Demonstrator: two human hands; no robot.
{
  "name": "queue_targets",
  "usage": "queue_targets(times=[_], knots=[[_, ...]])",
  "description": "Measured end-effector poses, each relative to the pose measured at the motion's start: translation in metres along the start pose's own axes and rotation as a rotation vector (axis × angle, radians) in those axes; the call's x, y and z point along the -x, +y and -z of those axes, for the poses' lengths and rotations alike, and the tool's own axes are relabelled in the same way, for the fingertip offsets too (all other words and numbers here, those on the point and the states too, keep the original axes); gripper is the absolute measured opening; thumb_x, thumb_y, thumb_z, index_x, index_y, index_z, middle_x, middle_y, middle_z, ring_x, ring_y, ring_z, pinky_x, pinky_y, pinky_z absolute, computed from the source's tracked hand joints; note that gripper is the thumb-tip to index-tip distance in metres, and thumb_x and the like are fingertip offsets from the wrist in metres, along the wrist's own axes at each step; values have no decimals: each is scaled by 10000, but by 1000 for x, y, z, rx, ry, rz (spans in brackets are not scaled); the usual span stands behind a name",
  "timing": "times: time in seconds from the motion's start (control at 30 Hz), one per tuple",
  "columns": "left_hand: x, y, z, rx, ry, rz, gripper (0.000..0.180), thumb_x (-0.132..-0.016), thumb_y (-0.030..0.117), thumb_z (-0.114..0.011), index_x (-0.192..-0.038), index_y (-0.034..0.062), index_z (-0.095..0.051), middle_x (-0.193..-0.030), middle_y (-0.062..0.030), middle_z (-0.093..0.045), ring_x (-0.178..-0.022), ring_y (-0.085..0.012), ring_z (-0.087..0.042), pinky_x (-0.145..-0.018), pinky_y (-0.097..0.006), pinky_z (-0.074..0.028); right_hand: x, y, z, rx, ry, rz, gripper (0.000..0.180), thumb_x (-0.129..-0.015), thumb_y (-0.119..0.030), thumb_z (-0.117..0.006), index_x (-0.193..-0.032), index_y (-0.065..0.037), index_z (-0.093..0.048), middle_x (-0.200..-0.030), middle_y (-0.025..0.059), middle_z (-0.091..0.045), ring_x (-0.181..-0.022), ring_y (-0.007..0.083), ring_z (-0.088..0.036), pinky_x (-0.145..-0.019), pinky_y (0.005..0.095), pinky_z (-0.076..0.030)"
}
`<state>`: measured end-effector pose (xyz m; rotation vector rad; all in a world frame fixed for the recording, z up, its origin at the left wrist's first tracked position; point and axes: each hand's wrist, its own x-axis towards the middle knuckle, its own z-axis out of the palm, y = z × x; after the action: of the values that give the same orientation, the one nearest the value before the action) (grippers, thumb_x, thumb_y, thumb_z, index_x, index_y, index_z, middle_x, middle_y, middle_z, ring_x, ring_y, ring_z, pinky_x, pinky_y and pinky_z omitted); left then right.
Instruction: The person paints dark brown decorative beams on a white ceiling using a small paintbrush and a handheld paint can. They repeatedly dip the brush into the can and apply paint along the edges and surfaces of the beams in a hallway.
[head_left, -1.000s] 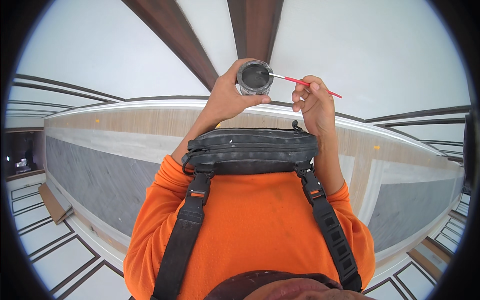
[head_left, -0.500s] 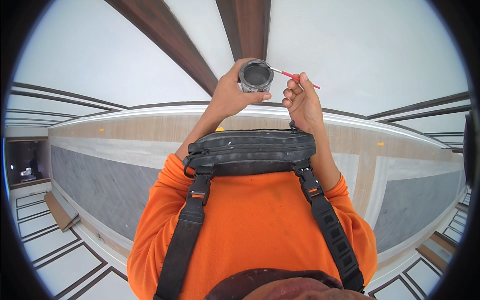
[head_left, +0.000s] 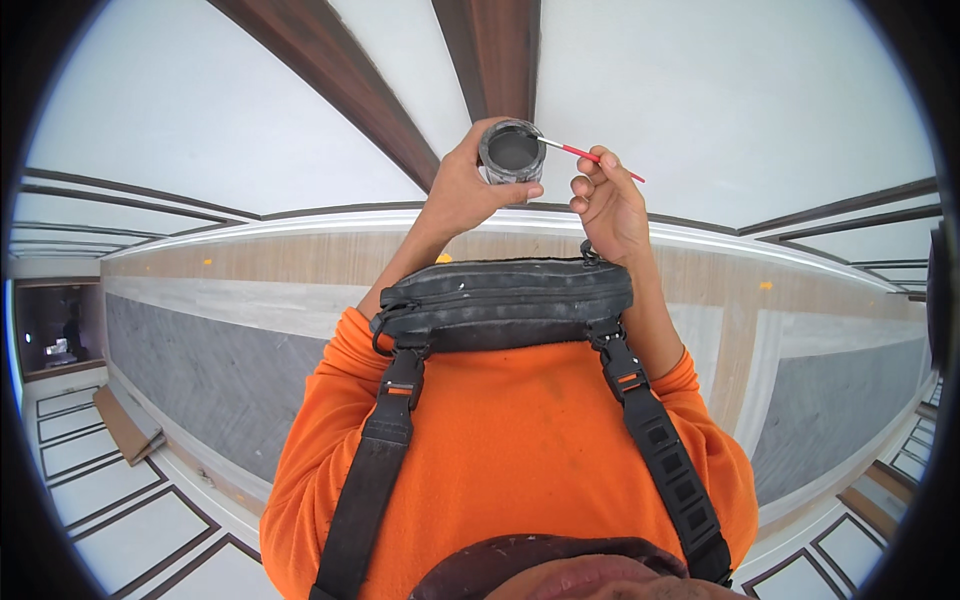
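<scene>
My left hand (head_left: 468,180) is wrapped round a small paint cup (head_left: 512,178), its rim smeared with grey. Dark grey paint (head_left: 513,152) lies inside it. Between the thumb and fingers of my right hand (head_left: 612,200) is a thin paintbrush (head_left: 585,154) with a red handle and a silvery ferrule. The brush slants down to the left, its tip at the cup's right inner rim; the bristles are hard to make out against the dark paint. Both hands are held up before the wall, above my black chest bag (head_left: 505,300).
A white wall (head_left: 720,100) with dark brown wooden trim (head_left: 340,80) rises just ahead. Along its foot runs a white baseboard (head_left: 330,215), then a floor with wood-tone and grey areas (head_left: 210,345). Brown boards or cardboard (head_left: 125,425) lean at the far left.
The brush and my right hand have shifted slightly to the right, the tip staying at the cup's rim. My left hand holds the cup almost still.
</scene>
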<state>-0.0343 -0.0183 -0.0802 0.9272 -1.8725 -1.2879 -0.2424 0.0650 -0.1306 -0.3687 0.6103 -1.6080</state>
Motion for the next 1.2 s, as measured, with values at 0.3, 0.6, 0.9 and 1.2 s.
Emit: queue_targets(times=[0.3,0.6,0.9,1.2], knots=[[0,-7,2,80,24,30,782,-687,208,-961,-1351,38,-585,-1211,-112,-704,-1176,-234,-661,-1015,-365,-514,-4,12,14,-98,44,103,323,-988,-290,-698,-1241,-108,-616,-1098,74,-713,-880,187,-704,-672,311,-591],[27,-18,16,118,85,31,751,-707,51,-923,-1360,33,-553,-1306,-118,-672,-1191,-205,-651,-1049,-361,-515,-26,28,26,-1,259,266,444,-989,-248,-693,-1333,6,-576,-1194,191,-715,-966,247,-740,-690,340,-623],[38,-9,9,77,73,49,782,-703,55,-930,-1379,29,-536,-1333,-134,-660,-1213,-214,-644,-1060,-370,-515,-30,19,11,-15,246,308,400,-998,-231,-686,-1318,-8,-597,-1186,198,-718,-955,255,-744,-683,337,-627],[39,-6,8,87,78,44,761,-711,45,-910,-1379,30,-546,-1335,-141,-661,-1210,-221,-649,-1059,-373,-526,-33,19,5,9,240,275,401,-1007,-247,-668,-1327,-17,-589,-1196,185,-719,-953,247,-740,-692,330,-620]])
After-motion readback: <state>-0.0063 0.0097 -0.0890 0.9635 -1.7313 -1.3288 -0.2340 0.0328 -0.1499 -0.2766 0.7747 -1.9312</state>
